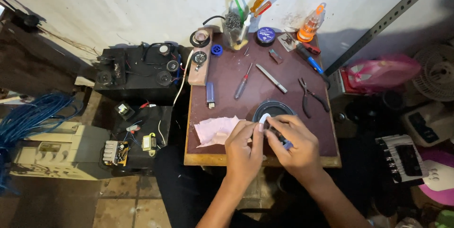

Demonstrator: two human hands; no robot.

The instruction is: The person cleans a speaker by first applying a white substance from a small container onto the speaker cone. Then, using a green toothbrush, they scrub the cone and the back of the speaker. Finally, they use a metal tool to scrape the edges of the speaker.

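Note:
My left hand (243, 150) and my right hand (293, 145) meet over the near edge of a small brown table (227, 74). Between the fingertips of both hands I pinch a small white ring-shaped piece (264, 118). Under the hands lies a round black speaker (272, 110), partly hidden by my right hand. A bit of blue shows under my right fingers; what it is cannot be told. A crumpled pink paper (215, 130) lies just left of my left hand.
On the table: a red-handled screwdriver (242, 83), a metal file (271, 78), black pliers (310, 96), a blue lighter (210, 93), a cup of tools (235, 27), a round tin (265, 35). Black boxes with small speakers (137, 74), circuit parts and blue cable (28, 117) lie to the left.

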